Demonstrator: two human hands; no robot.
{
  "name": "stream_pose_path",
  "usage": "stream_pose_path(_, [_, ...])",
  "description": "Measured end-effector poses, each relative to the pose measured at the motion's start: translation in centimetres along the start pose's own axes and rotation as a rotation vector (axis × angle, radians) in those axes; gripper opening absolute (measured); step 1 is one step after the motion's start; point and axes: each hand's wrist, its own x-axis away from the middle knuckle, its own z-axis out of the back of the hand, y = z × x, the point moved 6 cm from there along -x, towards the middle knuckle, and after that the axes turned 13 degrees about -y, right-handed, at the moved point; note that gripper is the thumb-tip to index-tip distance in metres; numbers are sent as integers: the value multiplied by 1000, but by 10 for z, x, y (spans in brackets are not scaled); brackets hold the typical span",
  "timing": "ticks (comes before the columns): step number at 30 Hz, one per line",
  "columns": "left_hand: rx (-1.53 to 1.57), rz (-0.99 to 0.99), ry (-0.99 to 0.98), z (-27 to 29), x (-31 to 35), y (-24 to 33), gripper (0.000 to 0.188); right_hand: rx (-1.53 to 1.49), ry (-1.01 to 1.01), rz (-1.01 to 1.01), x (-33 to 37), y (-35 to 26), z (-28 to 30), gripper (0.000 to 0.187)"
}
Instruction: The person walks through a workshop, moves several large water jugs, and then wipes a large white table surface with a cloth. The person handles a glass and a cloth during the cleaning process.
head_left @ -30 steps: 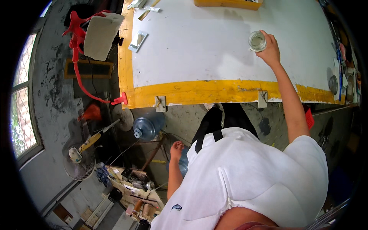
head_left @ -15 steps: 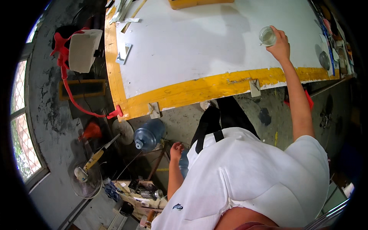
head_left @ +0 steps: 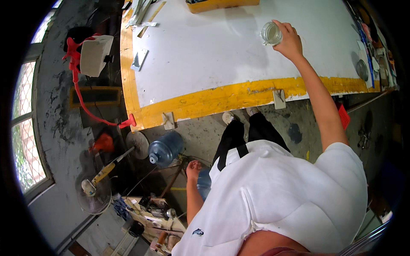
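Head camera looks straight down over a person in a white shirt standing at a big white table (head_left: 205, 55) with a yellow-painted edge. Their right hand (head_left: 289, 40) is stretched out over the tabletop, fingers curled round the side of a small clear glass jar (head_left: 271, 33), which it grips at the far side of the table, just below a yellow tray (head_left: 222, 5) at the top edge. I cannot tell whether the jar rests on the surface or is lifted just off it. The left hand (head_left: 193, 165) hangs low beside the body, well apart from the table, fingers loosely bent and holding nothing; it hangs over a blue water bottle (head_left: 204, 183) on the floor. A second, larger blue water jug (head_left: 165, 148) lies on its side on the concrete floor near the table's corner. A red hose (head_left: 92, 113) trails down the table's left side from a white canister (head_left: 96, 54), and a floor fan (head_left: 92, 198) stands by the window.
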Motion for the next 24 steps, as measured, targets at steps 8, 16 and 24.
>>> stream_pose_path(8, [153,91,-4,-76,33,-64,14,-777,210,-27,-28,75,36,83])
stream_pose_path(16, [187,34,70,-163,52,-42,15,-890,233,-27,-20,136,64,80])
stream_pose_path(24, [81,-77,273,-194,92,-57,18,-883,-160,316,32,9,-2,81])
